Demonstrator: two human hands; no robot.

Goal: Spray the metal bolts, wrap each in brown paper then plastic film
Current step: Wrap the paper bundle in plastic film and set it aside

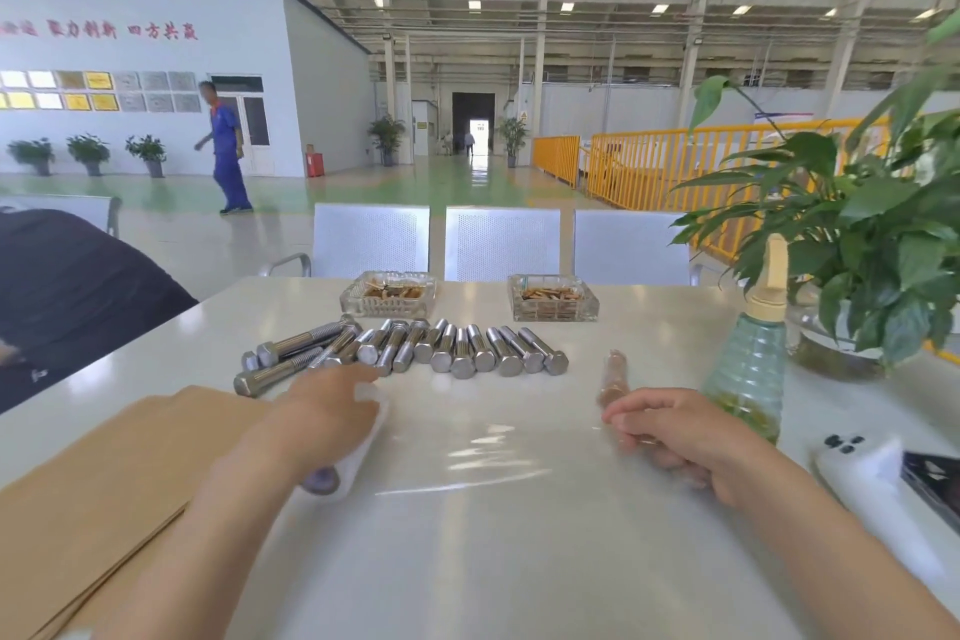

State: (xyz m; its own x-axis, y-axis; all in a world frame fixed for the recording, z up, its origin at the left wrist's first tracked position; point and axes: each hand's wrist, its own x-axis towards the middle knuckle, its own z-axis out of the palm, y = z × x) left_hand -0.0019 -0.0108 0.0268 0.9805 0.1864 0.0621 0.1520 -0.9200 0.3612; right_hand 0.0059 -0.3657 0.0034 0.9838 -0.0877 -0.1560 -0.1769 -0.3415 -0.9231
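Note:
Several bare metal bolts lie in a row across the middle of the white table. My left hand grips the roll of plastic film at the table's left. A sheet of clear film stretches from the roll to the right. My right hand holds a bolt wrapped in brown paper at the film's right end, fingers curled round it. A stack of brown paper sheets lies at the near left. The spray bottle stands to the right of that hand.
Two glass ashtrays sit behind the bolts. A potted plant stands at the far right, a white phone near the right edge. Metal chairs line the far side. A dark-clothed person is at the left.

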